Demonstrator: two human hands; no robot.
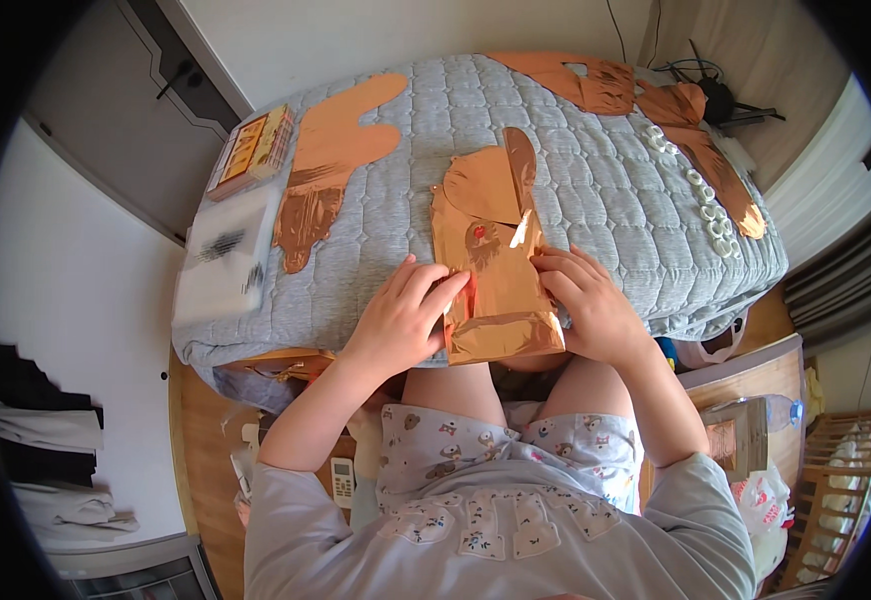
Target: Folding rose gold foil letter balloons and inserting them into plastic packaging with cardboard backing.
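Copper-coloured foil, shiny and creased, fills the middle of a grey quilted mattress where a seated person works on a deflated foil balloon. The balloon lies flat near the mattress's near edge, its lower end folded over into a thick, glossy band and its rounded upper lobes pointing toward the far side. The left hand rests against the balloon's left edge, fingers loosely curled and close together, tips pressing on the foil. The right hand lies against the balloon's right edge, fingers bent and bunched, pinching the foil at the fold. Left of the balloon on the mattress lies another flat foil shape, matte orange above and crinkled metallic below. At the mattress's left edge sit a rectangular yellow-and-red box and a white sheet. More copper foil pieces stretch along the far right corner, beside a curving row of small white rings.
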